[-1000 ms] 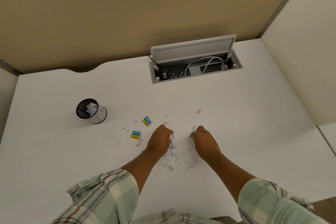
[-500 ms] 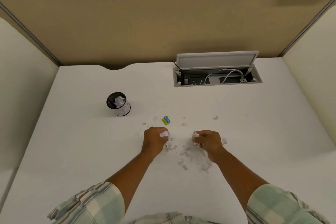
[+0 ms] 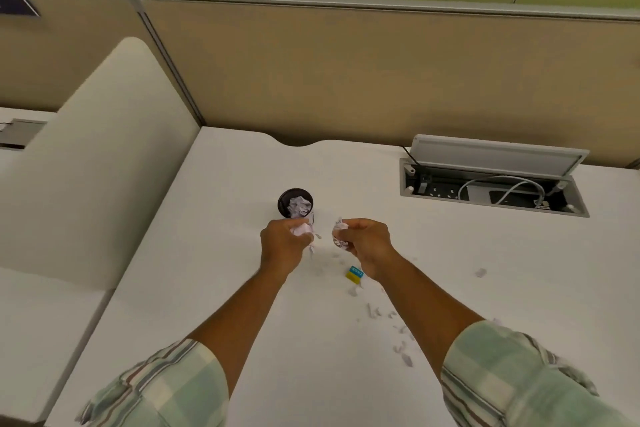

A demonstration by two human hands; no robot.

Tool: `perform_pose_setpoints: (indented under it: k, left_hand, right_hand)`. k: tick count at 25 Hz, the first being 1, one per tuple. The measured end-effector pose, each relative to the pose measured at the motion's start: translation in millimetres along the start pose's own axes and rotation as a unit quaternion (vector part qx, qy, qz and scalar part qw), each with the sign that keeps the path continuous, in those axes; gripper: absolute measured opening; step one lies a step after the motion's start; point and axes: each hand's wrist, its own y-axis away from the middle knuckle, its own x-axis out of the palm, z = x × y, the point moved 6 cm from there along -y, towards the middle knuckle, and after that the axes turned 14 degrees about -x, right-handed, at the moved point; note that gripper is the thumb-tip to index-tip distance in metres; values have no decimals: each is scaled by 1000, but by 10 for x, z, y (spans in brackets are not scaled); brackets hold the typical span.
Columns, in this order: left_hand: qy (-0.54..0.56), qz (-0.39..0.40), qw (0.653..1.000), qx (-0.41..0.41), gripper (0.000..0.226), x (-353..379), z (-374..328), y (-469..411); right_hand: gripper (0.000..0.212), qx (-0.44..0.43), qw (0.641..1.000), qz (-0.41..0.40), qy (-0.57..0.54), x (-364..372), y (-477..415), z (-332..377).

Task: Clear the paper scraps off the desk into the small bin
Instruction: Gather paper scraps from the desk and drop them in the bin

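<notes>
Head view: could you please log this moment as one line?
left hand: shut on paper scraps | right hand: shut on paper scraps | small bin: part-filled, just beyond hands | loose scraps: on desk

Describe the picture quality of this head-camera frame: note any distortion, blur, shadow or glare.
Head view: wide-angle bending curves the partition top and desk edges; soft blur on the left hand, right hand and the loose paper scraps; even light, only faint shadows, no glare; bin fairly sharp.

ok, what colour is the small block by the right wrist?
Yellow and blue block, clearest in the head view.
</notes>
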Motion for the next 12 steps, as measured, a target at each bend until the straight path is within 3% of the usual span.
perform_pose_setpoints:
  k: [5, 8, 12]
  left_hand:
    - [56, -36, 998, -20, 27, -348, -96, -395]
    - [93, -52, 994, -38, 24, -459, -72, -590]
    - [110, -56, 991, -43, 23, -534, 29, -735]
  right_hand:
    - [18, -119, 972, 42, 201, 767, -508, 335]
    - [14, -194, 908, 98, 360, 1138, -760, 357]
    - [9, -230, 821, 174, 492, 1430, -892, 219]
